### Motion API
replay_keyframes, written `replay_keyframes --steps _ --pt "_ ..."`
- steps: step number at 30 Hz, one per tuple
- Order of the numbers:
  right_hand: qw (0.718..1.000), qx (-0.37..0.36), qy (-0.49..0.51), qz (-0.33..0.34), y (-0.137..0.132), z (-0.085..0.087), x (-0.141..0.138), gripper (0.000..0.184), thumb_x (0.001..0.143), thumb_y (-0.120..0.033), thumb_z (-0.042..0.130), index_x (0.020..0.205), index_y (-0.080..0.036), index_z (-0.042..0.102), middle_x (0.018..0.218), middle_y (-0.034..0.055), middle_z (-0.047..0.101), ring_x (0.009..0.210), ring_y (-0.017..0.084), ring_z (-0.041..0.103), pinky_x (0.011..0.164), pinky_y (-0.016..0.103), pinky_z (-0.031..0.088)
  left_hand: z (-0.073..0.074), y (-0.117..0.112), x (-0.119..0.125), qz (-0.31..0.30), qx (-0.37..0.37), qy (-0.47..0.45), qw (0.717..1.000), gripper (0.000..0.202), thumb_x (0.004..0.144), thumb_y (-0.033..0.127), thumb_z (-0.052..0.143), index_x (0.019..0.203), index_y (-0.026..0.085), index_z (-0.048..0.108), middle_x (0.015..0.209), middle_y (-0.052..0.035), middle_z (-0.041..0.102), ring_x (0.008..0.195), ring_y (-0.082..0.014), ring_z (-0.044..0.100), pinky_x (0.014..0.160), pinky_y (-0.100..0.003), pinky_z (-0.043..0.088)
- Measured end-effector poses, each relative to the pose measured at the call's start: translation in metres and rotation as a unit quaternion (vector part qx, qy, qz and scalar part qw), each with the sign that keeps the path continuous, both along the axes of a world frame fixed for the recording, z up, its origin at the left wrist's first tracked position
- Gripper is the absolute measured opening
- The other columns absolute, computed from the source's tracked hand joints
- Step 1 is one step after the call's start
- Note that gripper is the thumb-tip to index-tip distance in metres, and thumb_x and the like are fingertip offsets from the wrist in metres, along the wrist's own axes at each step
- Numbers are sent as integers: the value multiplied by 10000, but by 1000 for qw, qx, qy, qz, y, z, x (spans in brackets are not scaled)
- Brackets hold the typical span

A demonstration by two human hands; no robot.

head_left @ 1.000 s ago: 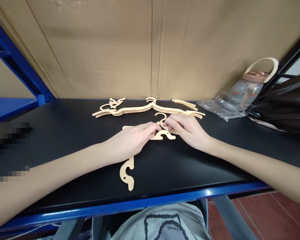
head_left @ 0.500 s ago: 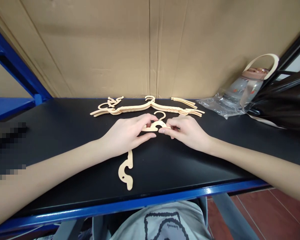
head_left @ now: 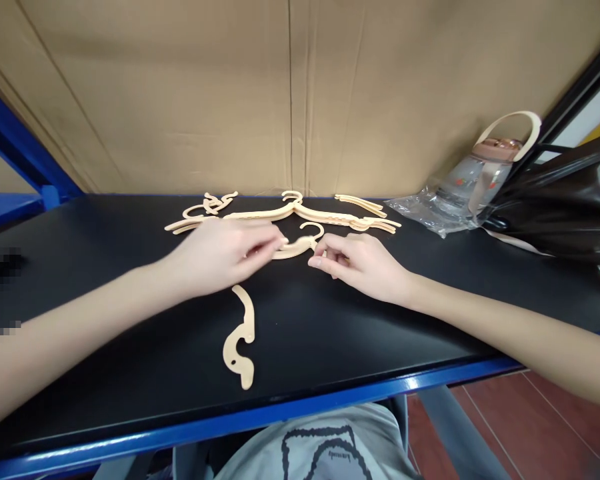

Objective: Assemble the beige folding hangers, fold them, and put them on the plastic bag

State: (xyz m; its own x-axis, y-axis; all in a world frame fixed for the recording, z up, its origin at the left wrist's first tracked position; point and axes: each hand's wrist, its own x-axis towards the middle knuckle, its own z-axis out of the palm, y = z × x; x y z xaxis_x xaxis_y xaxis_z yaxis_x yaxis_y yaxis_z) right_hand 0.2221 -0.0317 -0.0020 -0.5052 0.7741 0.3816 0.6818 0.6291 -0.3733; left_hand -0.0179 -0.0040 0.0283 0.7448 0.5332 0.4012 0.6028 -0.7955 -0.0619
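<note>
A small beige folding clothes hanger with an upright hook lies between my two hands, low over the black table. My left hand, slightly blurred, has thumb and fingers pinched at the hanger's left arm and covers its end. At the other side, my right hand grips the hanger near its joint with curled fingers, and the thumb lies below. A loose curved hanger arm with a notch and a small hole lies in front of my left forearm.
Assembled beige hangers lie at the back of the table. Loose hanger parts rest there: hook pieces on the left, straight arms on the right. A water bottle and clear plastic bag stand before a black bag.
My left hand has moved left along the hanger, and more of its left arm shows. The right hand stays at the hanger's right side. The view has shifted slightly.
</note>
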Motion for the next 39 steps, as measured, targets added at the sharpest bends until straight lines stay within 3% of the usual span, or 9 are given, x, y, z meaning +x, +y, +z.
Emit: replay_keyframes --steps 2,5,10,13,19,23,26,34,39 --pt "1000 -3 1 -3 1 -1 0 201 938 -385 520 885 -210 603 638 -42 615 580 103 534 595 231 333 15 14 -17 38 -87 -35 995 423 947 469 380 776 182 639 635 1 588 576 -115 511 545 -255 373" --pt "1000 0 -9 0 1 -2 0 166 932 -340 528 864 -212 610 642 -38 625 591 108 539 600 236 336 33 37 -53 71 -295 6 953 481 903 602 446 796 185 661 620 9 592 561 -84 487 510 -218 387" --pt "999 9 -31 15 1 -3 0 169 932 -328 528 860 -211 627 644 -32 623 617 110 544 614 238 345 29 62 -100 123 -429 112 888 532 837 670 532 824 165 699 661 -8 646 593 -103 548 472 -182 408" --pt "999 8 -29 17 1 -4 0 163 931 -320 531 863 -208 629 637 -37 615 619 107 544 611 233 345 23 63 -103 105 -395 138 902 473 883 593 520 871 153 694 733 -4 700 629 -90 564 529 -163 408" --pt "995 92 -33 26 0 -6 -3 115 922 -257 535 911 -179 619 744 -12 636 685 122 557 645 240 378 29 42 -81 205 -299 115 925 489 762 585 607 1053 194 655 1080 -35 691 993 -197 598 815 -251 430" --pt "971 193 -118 71 -3 -2 -14 181 945 -249 479 927 -153 632 864 48 658 806 175 577 737 298 401 21 21 -69 134 -304 124 935 386 776 522 591 995 209 649 1044 -32 679 963 -194 592 826 -261 419" --pt "957 229 -159 80 0 5 -32 233 960 -278 454 954 -140 641 895 73 654 854 207 578 765 331 401 14 13 -63 151 -268 110 945 343 831 486 503 945 196 646 969 -45 669 877 -190 594 758 -269 421" --pt "964 217 -135 72 32 -3 -84 269 951 -297 503 1010 -87 660 1021 124 647 1019 251 567 901 382 395 15 12 -59 206 -220 145 942 163 784 341 511 803 205 600 810 -4 629 683 -157 545 617 -260 364" --pt "982 133 -115 73 35 -12 -88 296 989 -289 428 962 -125 672 978 79 631 966 203 575 819 329 430 12 19 -67 157 -192 104 963 208 780 405 526 794 213 607 818 -11 628 695 -162 546 623 -256 374"
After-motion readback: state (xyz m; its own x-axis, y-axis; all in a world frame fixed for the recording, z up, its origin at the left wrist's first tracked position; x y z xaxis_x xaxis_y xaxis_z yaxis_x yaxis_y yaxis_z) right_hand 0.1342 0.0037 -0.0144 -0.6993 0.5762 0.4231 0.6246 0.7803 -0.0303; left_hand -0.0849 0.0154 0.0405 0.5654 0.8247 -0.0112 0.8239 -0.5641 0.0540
